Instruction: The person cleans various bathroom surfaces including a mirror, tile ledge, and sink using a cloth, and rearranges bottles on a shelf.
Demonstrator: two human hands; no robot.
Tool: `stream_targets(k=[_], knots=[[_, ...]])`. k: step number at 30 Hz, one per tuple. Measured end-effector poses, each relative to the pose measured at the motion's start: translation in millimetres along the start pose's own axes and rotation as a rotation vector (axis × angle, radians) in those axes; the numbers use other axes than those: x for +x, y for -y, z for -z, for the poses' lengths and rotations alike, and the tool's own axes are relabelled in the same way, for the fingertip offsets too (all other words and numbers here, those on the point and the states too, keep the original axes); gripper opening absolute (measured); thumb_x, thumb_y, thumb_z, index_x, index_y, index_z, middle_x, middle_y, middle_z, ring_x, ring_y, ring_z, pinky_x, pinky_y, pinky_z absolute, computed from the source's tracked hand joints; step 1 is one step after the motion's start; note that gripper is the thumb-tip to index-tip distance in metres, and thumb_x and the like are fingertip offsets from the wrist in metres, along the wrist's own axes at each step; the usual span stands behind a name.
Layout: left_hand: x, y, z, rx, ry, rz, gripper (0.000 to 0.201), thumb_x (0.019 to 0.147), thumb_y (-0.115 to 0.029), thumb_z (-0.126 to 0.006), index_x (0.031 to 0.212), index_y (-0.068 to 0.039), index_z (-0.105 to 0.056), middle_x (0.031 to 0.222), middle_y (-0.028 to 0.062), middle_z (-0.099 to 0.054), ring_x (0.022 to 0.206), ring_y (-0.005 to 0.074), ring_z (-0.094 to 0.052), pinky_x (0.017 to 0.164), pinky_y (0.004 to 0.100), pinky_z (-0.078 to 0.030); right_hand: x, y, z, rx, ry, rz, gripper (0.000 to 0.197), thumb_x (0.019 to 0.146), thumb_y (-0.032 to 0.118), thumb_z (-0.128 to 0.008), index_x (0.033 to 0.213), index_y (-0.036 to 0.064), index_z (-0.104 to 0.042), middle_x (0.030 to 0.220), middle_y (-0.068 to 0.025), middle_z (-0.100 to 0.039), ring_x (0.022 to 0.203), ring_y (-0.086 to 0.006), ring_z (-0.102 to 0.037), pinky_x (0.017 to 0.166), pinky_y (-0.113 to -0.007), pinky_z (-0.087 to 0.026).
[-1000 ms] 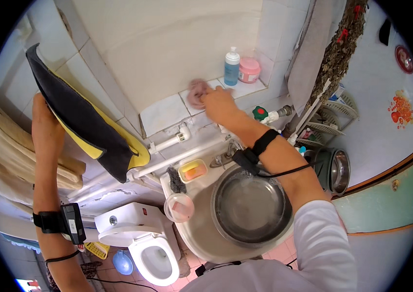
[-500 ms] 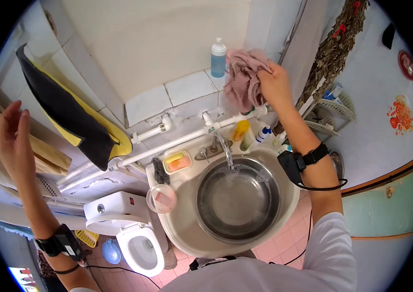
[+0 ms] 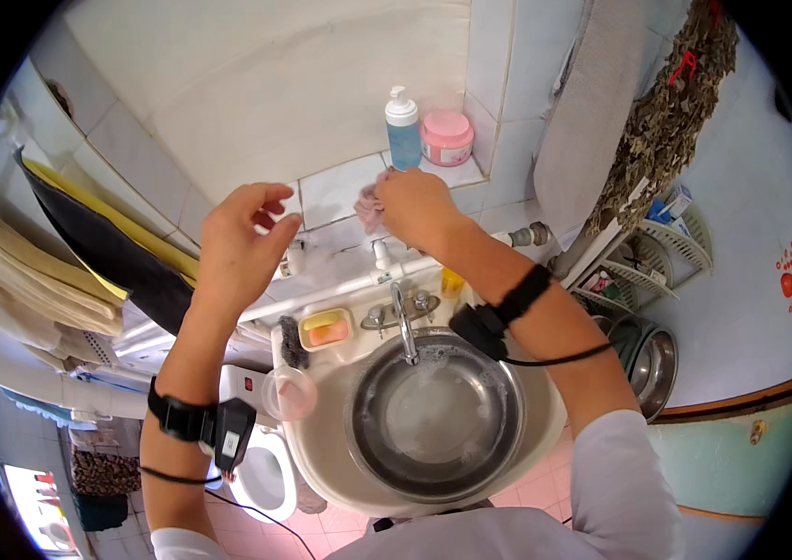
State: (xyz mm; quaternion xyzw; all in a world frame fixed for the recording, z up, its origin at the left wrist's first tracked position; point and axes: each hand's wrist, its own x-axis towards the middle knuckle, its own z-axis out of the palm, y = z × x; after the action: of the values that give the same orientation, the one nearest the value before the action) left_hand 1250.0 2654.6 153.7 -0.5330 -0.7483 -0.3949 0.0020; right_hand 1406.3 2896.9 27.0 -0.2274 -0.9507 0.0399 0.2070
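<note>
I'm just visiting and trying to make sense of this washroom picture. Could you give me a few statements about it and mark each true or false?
1. The right hand grips a pink cloth against the wall tiles. True.
2. The left hand holds the blue pump bottle. False: the hand is empty and the bottle stands on the tiled ledge.
3. A metal basin sits in the sink. True.
4. The pink jar lies in the basin. False: it stands beside the pump bottle.

There is one view only, worn on the person's head, looking steeply down and forward over the sink (image 3: 321, 448) toward the tiled wall (image 3: 265, 93). It sits close above; both forearms enter from the lower edge, and straight lines bow near the rim.
</note>
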Motion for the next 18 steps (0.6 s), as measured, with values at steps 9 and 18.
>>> stream_targets(k=[9,18], knots=[[142,-3,-179,-0.162,0.075,0.176,0.111,0.085,-0.057,-0.104,0.17,0.002,-0.064,0.155,0.0287,-0.077,0.137,0.0367,-0.08,0.114,0.0482,-0.064,-93,-71,95,0.257,-0.132,-0.009,0.035,0.096,0.01,-0.074,0.129,0.0094,-0.086,0.107,-0.018,-0.081,0.109,-0.0436,-0.079,0.095,-0.055,-0.063],[179,-2,-226,-0.102,-0.149,0.183,0.074,0.083,-0.047,-0.102,0.141,-0.005,-0.084,0.124,0.017,-0.091,0.116,0.0358,-0.087,0.103,0.0474,-0.067,-142,-106,127,0.55,-0.022,-0.155,0.034,0.099,0.007,-0.069,0.13,0.0073,-0.084,0.106,-0.0212,-0.078,0.108,-0.0481,-0.076,0.096,-0.055,-0.061]])
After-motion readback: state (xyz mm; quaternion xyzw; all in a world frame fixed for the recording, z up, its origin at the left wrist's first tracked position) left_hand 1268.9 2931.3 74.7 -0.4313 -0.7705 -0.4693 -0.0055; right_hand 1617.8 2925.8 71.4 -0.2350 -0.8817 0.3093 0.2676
